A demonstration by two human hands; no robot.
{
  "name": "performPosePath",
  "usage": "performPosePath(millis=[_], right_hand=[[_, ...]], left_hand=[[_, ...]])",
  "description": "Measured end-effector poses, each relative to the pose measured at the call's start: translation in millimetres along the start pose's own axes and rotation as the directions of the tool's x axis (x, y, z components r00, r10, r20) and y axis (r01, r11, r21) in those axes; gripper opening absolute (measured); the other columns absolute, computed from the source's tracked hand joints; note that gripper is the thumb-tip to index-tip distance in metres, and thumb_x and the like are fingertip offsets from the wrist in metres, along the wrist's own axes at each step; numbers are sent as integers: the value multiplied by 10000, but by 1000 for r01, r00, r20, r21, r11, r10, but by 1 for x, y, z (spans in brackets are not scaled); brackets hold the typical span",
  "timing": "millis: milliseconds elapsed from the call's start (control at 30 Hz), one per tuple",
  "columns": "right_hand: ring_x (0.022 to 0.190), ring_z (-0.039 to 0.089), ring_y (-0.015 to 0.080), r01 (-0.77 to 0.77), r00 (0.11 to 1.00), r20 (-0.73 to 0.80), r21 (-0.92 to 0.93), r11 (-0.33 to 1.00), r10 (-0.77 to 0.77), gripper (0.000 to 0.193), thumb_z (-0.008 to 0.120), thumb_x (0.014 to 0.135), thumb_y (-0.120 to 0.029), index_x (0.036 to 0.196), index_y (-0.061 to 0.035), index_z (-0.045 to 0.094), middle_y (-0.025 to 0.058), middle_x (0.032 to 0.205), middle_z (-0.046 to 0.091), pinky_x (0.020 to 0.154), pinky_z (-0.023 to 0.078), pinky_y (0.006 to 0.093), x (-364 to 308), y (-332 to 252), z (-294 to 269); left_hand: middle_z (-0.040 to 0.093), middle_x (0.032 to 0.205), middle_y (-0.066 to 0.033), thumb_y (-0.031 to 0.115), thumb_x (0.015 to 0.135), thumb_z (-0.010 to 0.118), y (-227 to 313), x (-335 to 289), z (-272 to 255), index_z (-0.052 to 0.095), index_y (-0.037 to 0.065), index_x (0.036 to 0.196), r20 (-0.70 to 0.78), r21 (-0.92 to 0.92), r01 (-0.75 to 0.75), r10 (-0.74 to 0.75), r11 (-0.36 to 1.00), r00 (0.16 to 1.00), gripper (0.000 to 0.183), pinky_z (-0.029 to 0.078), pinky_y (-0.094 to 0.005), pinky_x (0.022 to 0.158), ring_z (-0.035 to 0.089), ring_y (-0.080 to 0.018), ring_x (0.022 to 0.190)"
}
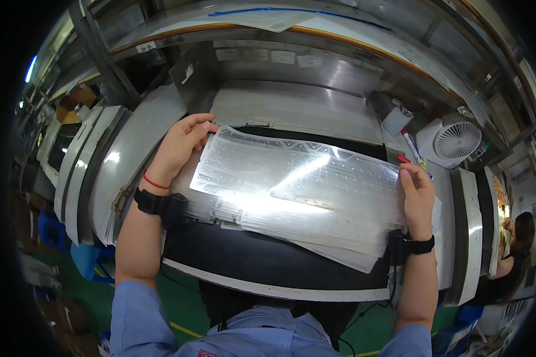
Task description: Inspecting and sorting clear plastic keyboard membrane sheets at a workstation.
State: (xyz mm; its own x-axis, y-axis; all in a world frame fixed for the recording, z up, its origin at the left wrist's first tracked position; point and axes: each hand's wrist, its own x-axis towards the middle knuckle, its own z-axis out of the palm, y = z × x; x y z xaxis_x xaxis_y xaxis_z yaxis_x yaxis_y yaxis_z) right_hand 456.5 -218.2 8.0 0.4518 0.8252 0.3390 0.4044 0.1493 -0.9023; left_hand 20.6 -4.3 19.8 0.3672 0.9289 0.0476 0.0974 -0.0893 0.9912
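A clear, thin plastic sheet [280, 157] with rows of small marks and cut-out shapes along its far edge is stretched between my hands. My left hand [184, 141] pinches its far left corner. At the right edge, my right hand [417, 191] grips the sheet between thumb and fingers. Underneath lies a fanned stack of similar clear sheets [345, 253], its layers slightly out of line, on a black work surface [220, 253]. Bright glare hides part of the held sheet's middle. Each wrist wears a black strap with a small box.
Another stack of sheets [304, 101] lies behind, against a metal back panel [339, 71]. A white fan [452, 140], a bottle [397, 116] and markers [410, 143] stand at the right. Large sheet stacks [125, 160] flank the left side. A shelf [339, 33] hangs above. Another person [512, 262] is at far right.
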Motion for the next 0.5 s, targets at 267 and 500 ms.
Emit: performPosePath(millis=[267, 500], right_hand=[[918, 593, 88, 2, 1000, 23, -15, 1000, -1, 176, 627, 942, -89, 1089, 5, 645, 16, 999, 656, 846, 455, 234, 0, -2, 2], [839, 592, 99, -253, 967, 54, 101, 962, 248, 191, 628, 950, -148, 1098, -30, 653, 8, 924, 639, 799, 457, 228, -6, -23, 8]], left_hand=[[657, 1027, -47, 256, 1034, 451, 0, -5, -8, 568, -24, 1250, 153, -162, -87, 112, 983, 982, 373, 446, -252, 876, 576, -109, 955], [574, 1331, -178, 348, 1000, 466, 43, -51, 32, 531, -27, 1309, 481, -14, -366, 328, 930, 813, 490, 388, -420, 1061, 509, -279, 1276]])
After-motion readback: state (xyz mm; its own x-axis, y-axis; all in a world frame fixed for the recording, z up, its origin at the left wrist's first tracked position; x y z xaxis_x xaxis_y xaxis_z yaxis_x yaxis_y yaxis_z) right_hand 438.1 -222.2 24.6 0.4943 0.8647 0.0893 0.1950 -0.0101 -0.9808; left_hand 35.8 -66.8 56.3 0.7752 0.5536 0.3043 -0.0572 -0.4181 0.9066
